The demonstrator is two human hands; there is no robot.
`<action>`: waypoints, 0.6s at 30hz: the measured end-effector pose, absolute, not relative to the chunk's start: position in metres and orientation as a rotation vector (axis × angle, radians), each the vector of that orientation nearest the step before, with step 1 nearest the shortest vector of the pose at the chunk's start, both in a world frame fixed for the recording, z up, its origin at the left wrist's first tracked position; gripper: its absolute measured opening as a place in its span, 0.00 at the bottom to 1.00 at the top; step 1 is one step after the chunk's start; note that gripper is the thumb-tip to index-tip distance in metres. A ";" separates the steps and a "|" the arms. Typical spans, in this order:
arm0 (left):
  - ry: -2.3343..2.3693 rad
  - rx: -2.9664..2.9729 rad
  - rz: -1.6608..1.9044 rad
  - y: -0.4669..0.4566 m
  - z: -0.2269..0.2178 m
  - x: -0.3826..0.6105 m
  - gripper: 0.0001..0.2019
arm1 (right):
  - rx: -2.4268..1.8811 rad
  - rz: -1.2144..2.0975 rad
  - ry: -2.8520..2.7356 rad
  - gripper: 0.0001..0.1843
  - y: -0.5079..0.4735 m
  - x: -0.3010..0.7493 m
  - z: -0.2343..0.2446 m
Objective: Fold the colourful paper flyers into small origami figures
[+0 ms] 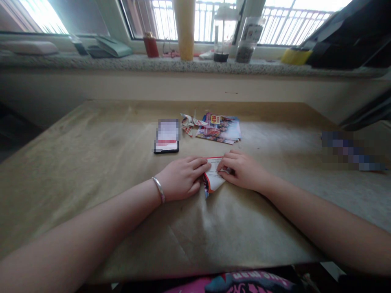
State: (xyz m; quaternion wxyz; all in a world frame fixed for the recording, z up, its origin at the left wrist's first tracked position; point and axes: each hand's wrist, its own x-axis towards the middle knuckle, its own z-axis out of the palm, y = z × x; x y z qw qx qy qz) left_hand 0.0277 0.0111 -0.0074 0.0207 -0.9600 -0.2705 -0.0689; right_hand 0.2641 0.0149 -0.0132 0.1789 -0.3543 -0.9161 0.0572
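A folded piece of printed paper (216, 173) lies on the table between my hands. Its pale side with small text faces up, with a red top edge and an orange-red band along its slanted lower left side. My left hand (185, 177), with a silver bangle at the wrist, rests flat with its fingertips on the paper's left edge. On the right edge, my right hand (244, 169) is curled, its thumb and fingers closed on the paper. Part of the paper is hidden under the fingers of both hands.
Beyond my hands lie a phone (167, 136), crumpled paper pieces (189, 124) and a stack of colourful printed flyers (224, 128). A blurred dark strip-like item (351, 150) is at the table's right edge. Bottles and containers stand on the stone windowsill (195, 67).
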 end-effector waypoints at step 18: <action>-0.801 -2.970 -0.156 0.012 -0.013 0.021 0.24 | -0.753 0.276 -2.690 0.08 0.015 0.288 -0.005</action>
